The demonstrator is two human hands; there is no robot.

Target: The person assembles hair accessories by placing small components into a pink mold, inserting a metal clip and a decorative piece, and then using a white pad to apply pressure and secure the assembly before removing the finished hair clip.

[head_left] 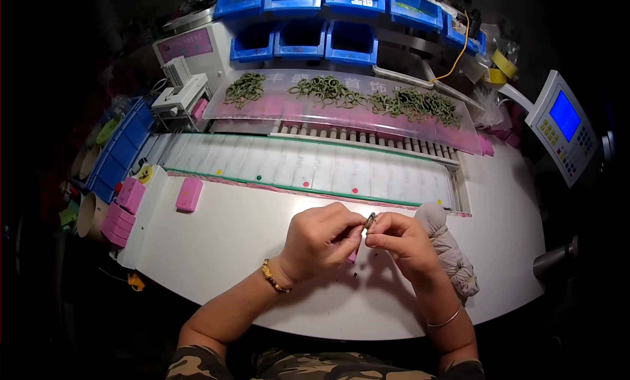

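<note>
Holding a tiny dark ring (370, 220) between us, we pinch it with the fingertips of both hands over the white desk (223, 242). Our left hand (319, 241) is curled shut, and its thumb and first finger press on the ring from one side. Our right hand (401, 241) is closed too, and its fingertips grip the ring from the other side. The two hands are close together, almost touching at the tips, and the ring sits up between them, just above the desk.

Just under our hands a small pink bit (352, 256) peeks out on the desk. Right beside our right hand lies a grey cloth bag (449, 249). Away past our left hand sits a pink block (189, 195). Beyond our fingers runs a long white tray (308, 170) with coloured dots. Farther off, piles of green rings (367, 98) lie on a clear pink sheet, with blue bins (315, 25) behind them. Far out beyond our right hand stands a small screen with buttons (563, 125)
</note>
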